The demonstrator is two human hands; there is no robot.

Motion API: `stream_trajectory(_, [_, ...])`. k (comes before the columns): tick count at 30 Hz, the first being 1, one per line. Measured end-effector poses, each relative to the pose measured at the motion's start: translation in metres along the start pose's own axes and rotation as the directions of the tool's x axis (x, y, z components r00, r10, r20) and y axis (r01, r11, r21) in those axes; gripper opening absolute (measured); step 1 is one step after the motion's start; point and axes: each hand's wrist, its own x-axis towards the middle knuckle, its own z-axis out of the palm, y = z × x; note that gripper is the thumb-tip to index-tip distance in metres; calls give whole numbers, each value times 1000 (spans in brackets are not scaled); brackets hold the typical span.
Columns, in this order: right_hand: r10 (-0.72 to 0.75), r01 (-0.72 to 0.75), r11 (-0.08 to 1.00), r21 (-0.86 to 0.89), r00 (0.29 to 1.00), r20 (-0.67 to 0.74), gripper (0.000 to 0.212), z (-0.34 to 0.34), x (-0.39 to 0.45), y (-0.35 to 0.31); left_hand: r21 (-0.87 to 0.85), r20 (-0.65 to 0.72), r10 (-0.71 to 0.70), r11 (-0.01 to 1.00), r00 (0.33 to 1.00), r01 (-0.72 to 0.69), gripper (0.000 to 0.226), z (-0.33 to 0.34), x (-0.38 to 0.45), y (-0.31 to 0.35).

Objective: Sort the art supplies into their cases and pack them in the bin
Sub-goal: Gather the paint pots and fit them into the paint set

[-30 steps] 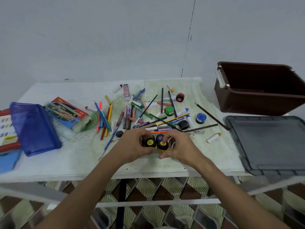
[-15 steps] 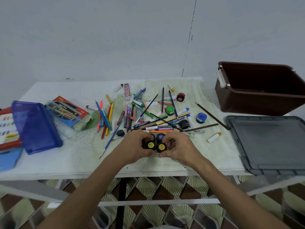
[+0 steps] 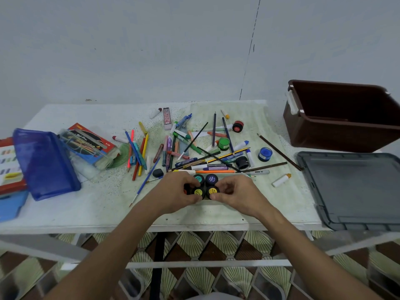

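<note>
Near the tabletop's (image 3: 65,211) front edge, left hand (image 3: 173,191) and right hand (image 3: 236,193) pinch clustered paint pots (image 3: 204,185) with curled fingers; the brown bin (image 3: 337,135), off the right edge, holds nothing visible.

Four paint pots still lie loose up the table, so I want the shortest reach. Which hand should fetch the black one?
Probably the right hand: the black pot sits just beyond it, right of the gathered pots. The left hand would have to cross over them.

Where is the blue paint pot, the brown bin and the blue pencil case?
blue paint pot (image 3: 265,154), head view, on its blue lid
brown bin (image 3: 337,135), head view, on its front wall
blue pencil case (image 3: 45,163), head view, on its top face
</note>
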Motion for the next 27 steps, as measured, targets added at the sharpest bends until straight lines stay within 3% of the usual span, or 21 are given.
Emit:
stream_trajectory(10, [5, -6, 999, -51, 1000, -23, 42, -7, -5, -3, -3, -5, 29, 1000, 1000, -29, 34, -6, 8, 1])
stream_trajectory(15, [29, -17, 998, 56, 976, -215, 46, -38, 4, -3, -31, -100, 67, 997, 993, -71, 32, -19, 44, 9])
stream_trajectory(19, [49, -53, 999, 1, 928, -370, 42, -58, 13, 6, -49, -144, 54, 997, 988, -62, 39, -19, 89, 13])
stream_trajectory(22, [97, -121, 992, -38, 919, -383, 55, -61, 17, 12, -17, -163, 78, 996, 983, -82, 44, -16, 119, 16])
stream_trajectory(27, [128, -166, 984, -61, 905, -405, 68, -54, 26, 10, 70, -81, 126, 990, 989, -120, 54, -5, 153, 28])
